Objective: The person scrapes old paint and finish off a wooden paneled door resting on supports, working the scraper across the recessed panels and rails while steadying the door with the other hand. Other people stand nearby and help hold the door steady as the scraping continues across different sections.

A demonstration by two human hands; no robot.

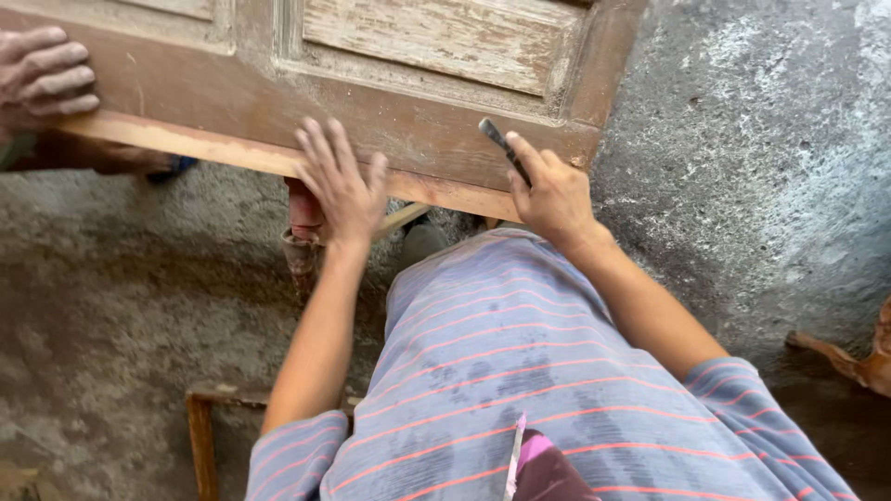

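1. Concrete floor [742,186], rough and grey, is filling most of the view below and to the right of the work.
2. Wooden door [390,102], brown with worn, pale-scraped recessed panels, is lying flat across the top of the view; its near edge is showing as a lighter strip of bare wood running down towards the right.
3. Striped shirt [520,371], grey-blue with thin red lines, is covering the person's torso and filling the lower centre.
4. Wooden frame [209,427], low and brown, is standing on the floor at lower left, partly hidden by the left arm.
5. Turned wooden leg [303,227], reddish, is showing under the door's edge, just behind the left wrist.
6. Left hand [342,186] is pressing flat on the door's lower rail, fingers spread apart and gripping nothing.
7. Right hand [552,195] is resting at the door's near edge, fingers wrapped tight round a scraper tool.
8. Another person's hand [45,72] is lying on the door at upper left, fingers curled over the rail.
9. Scraper tool [503,147], thin and dark, is angling up-left from the right fist, its tip meeting the door's lower rail.
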